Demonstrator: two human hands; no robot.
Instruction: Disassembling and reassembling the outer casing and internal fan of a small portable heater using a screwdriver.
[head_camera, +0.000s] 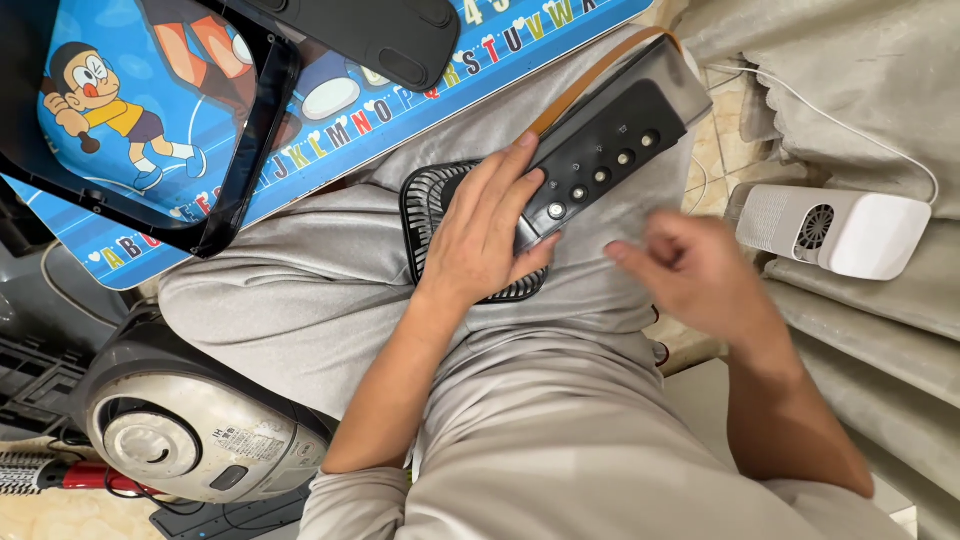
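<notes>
Two hands showing, both the person's own. One small fan unit (590, 150) is lying across the lap: dark round grille at one end, grey body with a black control panel at the other. Counting five round silver buttons (601, 175) in a row on that panel, plus an orange-brown strap (590, 78) running along the unit's upper edge.

Left hand (485, 235) is resting on top of the fan, fingers together and stretched along the panel edge, thumb pressing near the lowest button; palm is covering part of the grille. So the fan is sitting directly under and ahead of that hand, touching it.

Right hand (695, 270) is hovering just right of the fan, not touching it, motion-blurred. Fingers look loosely curled with nothing in them, though I cannot tell for sure.

Around it: one white boxy appliance (850, 230) with a vent and white cable at the right, one blue cartoon alphabet board (360, 120) above the lap, one black frame (240, 150) lying on it, one round grey cooker (190, 430) at lower left, one red-handled brush (40, 472) beside it.
</notes>
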